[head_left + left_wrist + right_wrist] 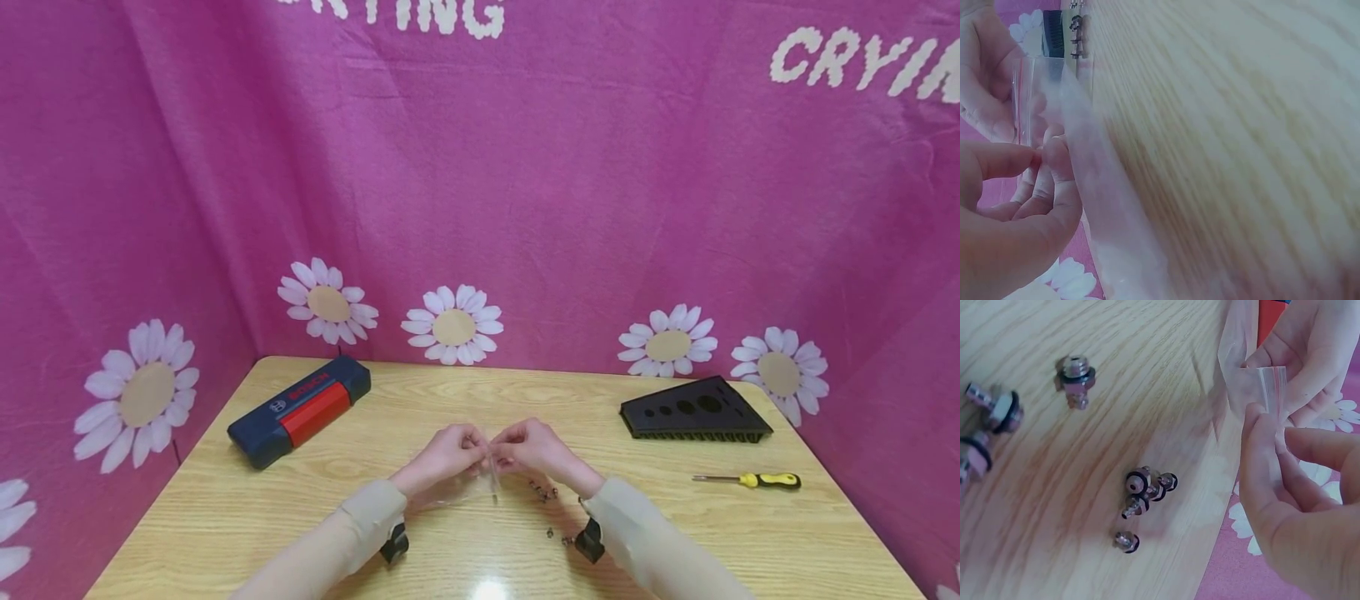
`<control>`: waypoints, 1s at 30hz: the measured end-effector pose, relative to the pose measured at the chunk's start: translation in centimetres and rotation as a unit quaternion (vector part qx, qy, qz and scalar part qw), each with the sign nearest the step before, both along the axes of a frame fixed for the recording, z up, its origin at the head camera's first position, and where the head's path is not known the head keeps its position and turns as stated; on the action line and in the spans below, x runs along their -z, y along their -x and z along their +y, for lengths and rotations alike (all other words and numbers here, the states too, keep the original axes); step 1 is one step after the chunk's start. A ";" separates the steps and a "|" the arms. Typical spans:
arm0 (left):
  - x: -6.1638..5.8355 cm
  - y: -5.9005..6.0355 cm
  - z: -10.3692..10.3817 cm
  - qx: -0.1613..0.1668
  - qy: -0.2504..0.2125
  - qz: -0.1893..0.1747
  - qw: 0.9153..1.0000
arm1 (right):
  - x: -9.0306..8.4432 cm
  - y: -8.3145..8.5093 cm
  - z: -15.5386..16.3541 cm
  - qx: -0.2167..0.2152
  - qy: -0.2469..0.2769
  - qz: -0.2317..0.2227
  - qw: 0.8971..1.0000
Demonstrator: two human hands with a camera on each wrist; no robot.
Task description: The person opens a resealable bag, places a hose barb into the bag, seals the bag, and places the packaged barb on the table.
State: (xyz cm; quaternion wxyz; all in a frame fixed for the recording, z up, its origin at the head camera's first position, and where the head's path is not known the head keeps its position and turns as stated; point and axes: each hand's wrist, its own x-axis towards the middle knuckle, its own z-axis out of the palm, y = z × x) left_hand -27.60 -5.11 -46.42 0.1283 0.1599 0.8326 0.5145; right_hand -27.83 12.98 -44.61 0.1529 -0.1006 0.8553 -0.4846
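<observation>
Well out to the left of your left hand, and farther from you, the dark blue case (255, 435) with its red panel and BOSCH lettering lies slantwise on the wooden table (427, 392). Next comes your left hand (447, 454), its thumb and forefinger pinching the clear plastic bag (1107, 206) near its red-lined zip edge. The bag is between your hands, its loose body spreading below your left fingers. Just beside it, your right hand (534, 450) pinches the same zip edge between thumb and fingers.

Nearer you than your right hand lies a cluster of small metal fittings (1137, 482) with black rings; more of them sit apart from that group, close to the black wrist mount (590, 543) on your right arm. Well to the right of your right hand and farther off, the black tapered holder (675, 408) with round holes rests on the table. Farther right and nearer you lies the yellow-and-black screwdriver (776, 481), its tip pointing toward your right hand's side.
</observation>
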 end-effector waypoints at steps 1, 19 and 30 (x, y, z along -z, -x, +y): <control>0.0 0.0 0.0 0.001 -0.001 -0.001 1.000 | 0.0 0.0 0.0 -0.001 0.008 -0.006 1.000; -0.1 0.2 -0.2 -0.003 0.016 -0.009 1.000 | 0.3 -0.2 -0.2 0.031 0.032 -0.013 0.999; -0.3 0.1 -0.1 0.023 0.060 0.042 0.997 | 0.2 -0.6 -0.6 0.057 0.058 -0.021 0.996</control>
